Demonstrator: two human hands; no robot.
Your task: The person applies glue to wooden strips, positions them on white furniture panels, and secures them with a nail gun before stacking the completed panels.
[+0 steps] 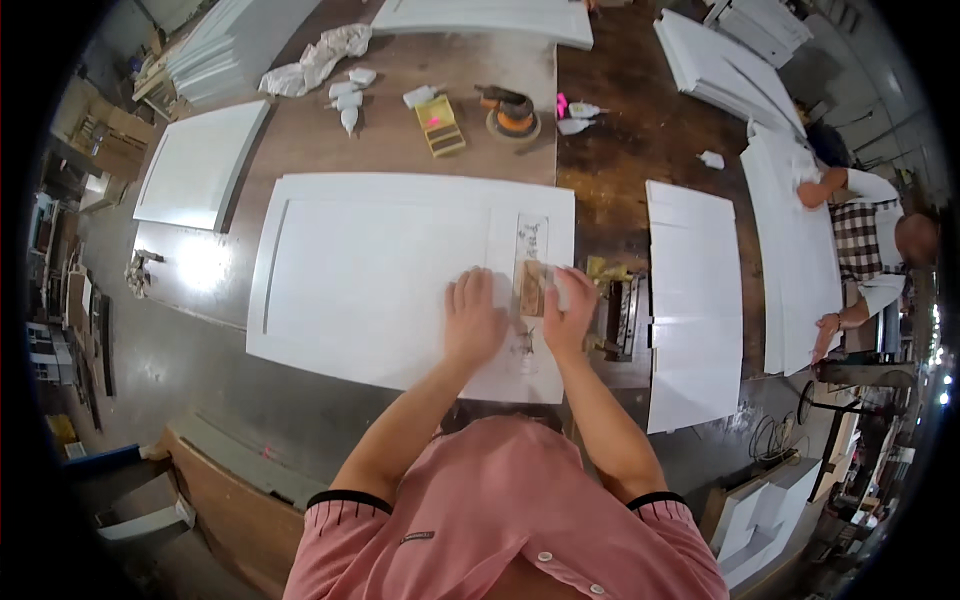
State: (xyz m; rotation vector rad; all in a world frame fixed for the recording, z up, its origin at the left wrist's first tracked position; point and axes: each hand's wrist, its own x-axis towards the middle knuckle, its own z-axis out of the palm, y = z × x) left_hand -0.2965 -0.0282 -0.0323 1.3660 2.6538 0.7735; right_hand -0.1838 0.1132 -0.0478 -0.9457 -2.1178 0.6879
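Forearms [412, 412] bare, I reach forward and inward from bent elbows, my wrists close to each other over a large white rectangular panel [370, 270] with a groove along its left end. My left hand [474, 315] lies palm down on it, fingers side by side and slightly curved, holding nothing that I can see. My right hand [570, 310] is half curled, thumb and fingers narrowed at the right side of a small brown rectangular wooden block [531, 288]; whether they grip it or merely stand beside it, I cannot tell. The block is near the panel's right end, between my two hands, overlapping a narrow dark-outlined strip [533, 235] with black smudges. Just right of my right hand is a greyish metal fixture [622, 315], then a long narrow white panel [695, 300]. Farther off on the brown table [390, 140] sits an orange-and-black round sander [515, 118].
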